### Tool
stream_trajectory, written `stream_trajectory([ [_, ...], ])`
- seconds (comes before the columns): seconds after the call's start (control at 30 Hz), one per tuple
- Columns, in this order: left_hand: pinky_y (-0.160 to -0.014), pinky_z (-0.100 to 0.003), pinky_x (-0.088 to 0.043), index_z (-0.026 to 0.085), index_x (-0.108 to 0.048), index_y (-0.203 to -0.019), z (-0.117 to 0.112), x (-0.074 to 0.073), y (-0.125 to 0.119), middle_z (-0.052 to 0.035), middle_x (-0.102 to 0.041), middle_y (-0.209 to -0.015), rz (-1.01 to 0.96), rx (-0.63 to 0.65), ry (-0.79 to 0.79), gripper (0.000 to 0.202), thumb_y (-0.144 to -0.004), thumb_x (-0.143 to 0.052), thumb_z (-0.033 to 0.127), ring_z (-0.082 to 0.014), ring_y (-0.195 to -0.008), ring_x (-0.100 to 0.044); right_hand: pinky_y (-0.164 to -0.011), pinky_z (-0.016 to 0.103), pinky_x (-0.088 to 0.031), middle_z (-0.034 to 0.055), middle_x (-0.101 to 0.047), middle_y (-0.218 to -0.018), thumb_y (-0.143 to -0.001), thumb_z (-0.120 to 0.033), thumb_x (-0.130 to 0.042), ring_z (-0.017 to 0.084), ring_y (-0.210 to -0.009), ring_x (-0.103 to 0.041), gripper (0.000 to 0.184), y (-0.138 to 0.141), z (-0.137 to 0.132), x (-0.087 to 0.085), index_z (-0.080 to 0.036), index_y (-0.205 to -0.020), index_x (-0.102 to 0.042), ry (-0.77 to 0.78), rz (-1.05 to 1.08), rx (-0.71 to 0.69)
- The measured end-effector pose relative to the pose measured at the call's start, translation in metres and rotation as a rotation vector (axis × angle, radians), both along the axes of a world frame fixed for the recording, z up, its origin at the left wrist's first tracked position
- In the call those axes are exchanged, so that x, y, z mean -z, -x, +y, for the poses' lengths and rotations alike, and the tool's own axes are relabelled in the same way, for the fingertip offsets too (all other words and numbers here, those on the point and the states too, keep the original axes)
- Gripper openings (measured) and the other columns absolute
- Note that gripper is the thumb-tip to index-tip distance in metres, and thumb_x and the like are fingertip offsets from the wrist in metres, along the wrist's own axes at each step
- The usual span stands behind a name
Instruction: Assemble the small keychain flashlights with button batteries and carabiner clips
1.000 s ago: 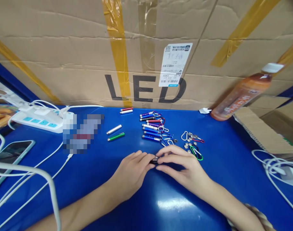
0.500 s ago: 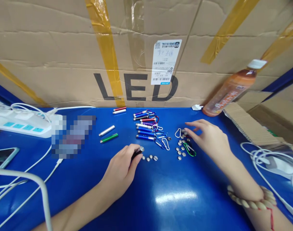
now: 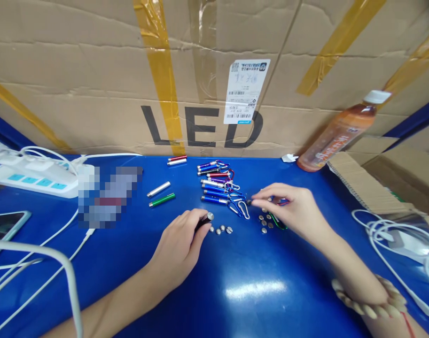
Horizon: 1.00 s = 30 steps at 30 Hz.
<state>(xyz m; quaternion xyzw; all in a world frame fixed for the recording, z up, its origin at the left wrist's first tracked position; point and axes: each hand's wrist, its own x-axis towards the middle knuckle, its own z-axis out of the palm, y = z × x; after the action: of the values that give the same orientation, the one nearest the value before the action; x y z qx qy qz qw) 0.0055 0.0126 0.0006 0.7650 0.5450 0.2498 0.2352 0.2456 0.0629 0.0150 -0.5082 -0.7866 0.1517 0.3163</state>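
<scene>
My left hand (image 3: 181, 241) is closed round a small black flashlight (image 3: 204, 219) whose silver tip points right, just above the blue table (image 3: 235, 291). Three small round button cells (image 3: 221, 230) lie right beside that tip. My right hand (image 3: 293, 211) hovers over a scatter of more button cells (image 3: 265, 224) and carabiner clips (image 3: 279, 223), its thumb and forefinger pinched at a small dark piece (image 3: 249, 202). A pile of blue, purple and red mini flashlights (image 3: 217, 185) lies just behind the two hands.
Loose silver (image 3: 158, 188), green (image 3: 162, 200) and red (image 3: 177, 158) tubes lie left of the pile. A taped cardboard box (image 3: 94, 94) marked LED walls off the back. A tea bottle (image 3: 337, 134) leans at right; a power strip (image 3: 31, 177), phone (image 3: 3, 227) and white cables (image 3: 386, 232) flank the sides.
The hands, first joined on the black flashlight, have parted. My right hand went right to the clips, then came back left to pinch a small piece. Three button cells now lie exposed.
</scene>
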Motion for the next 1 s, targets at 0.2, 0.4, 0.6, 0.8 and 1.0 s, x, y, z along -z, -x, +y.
stream_trajectory([
  [0.2, -0.072, -0.032, -0.045, 0.021, -0.051, -0.097, 0.0, 0.003, 0.0, -0.0031, -0.061, -0.089, 0.031, -0.012, -0.008, 0.02, -0.091, -0.033, 0.03, -0.0182, -0.08, -0.058, -0.068, 0.025, -0.046, -0.0028, -0.069, -0.076, -0.075, -0.028, -0.067, 0.014, -0.074, -0.06, 0.005, 0.028, -0.014, 0.015, -0.024, -0.075, -0.07, 0.161, -0.037, -0.307],
  [0.4, -0.07, -0.032, -0.044, 0.021, -0.05, -0.097, 0.0, 0.001, 0.0, -0.0018, -0.061, -0.087, 0.021, -0.014, 0.016, 0.019, -0.091, -0.034, 0.029, -0.0178, -0.079, -0.058, -0.066, 0.024, -0.046, -0.0009, -0.068, -0.088, -0.081, -0.031, -0.061, 0.014, -0.077, -0.061, 0.014, 0.016, -0.008, 0.011, -0.025, -0.09, -0.069, 0.069, -0.15, -0.082],
  [0.6, -0.072, -0.033, -0.045, 0.021, -0.051, -0.096, 0.0, 0.002, 0.0, -0.0026, -0.062, -0.088, 0.014, 0.0, 0.003, 0.019, -0.091, -0.034, 0.029, -0.0183, -0.08, -0.058, -0.057, 0.024, -0.046, 0.0003, -0.067, -0.091, -0.081, -0.028, -0.061, 0.017, -0.08, -0.063, 0.014, 0.006, -0.001, 0.013, -0.025, -0.092, -0.068, 0.012, -0.392, 0.118],
  [0.8, -0.072, -0.032, -0.046, 0.021, -0.052, -0.097, 0.0, 0.002, 0.0, -0.0034, -0.062, -0.09, 0.03, 0.001, -0.008, 0.021, -0.091, -0.034, 0.03, -0.0179, -0.081, -0.059, -0.063, 0.026, -0.046, 0.0008, -0.068, -0.083, -0.08, -0.028, -0.061, 0.018, -0.08, -0.062, 0.009, 0.004, -0.001, 0.01, -0.025, -0.082, -0.07, 0.025, -0.315, 0.074],
  [1.0, -0.072, -0.032, -0.046, 0.021, -0.052, -0.097, 0.001, 0.004, 0.0, -0.0039, -0.062, -0.09, 0.036, 0.005, -0.014, 0.022, -0.091, -0.034, 0.03, -0.0181, -0.081, -0.059, -0.059, 0.02, -0.046, -0.0014, -0.067, -0.08, -0.079, -0.029, -0.062, 0.011, -0.065, -0.061, 0.01, 0.015, -0.012, 0.0, -0.024, -0.084, -0.07, 0.287, -0.151, -0.405],
])
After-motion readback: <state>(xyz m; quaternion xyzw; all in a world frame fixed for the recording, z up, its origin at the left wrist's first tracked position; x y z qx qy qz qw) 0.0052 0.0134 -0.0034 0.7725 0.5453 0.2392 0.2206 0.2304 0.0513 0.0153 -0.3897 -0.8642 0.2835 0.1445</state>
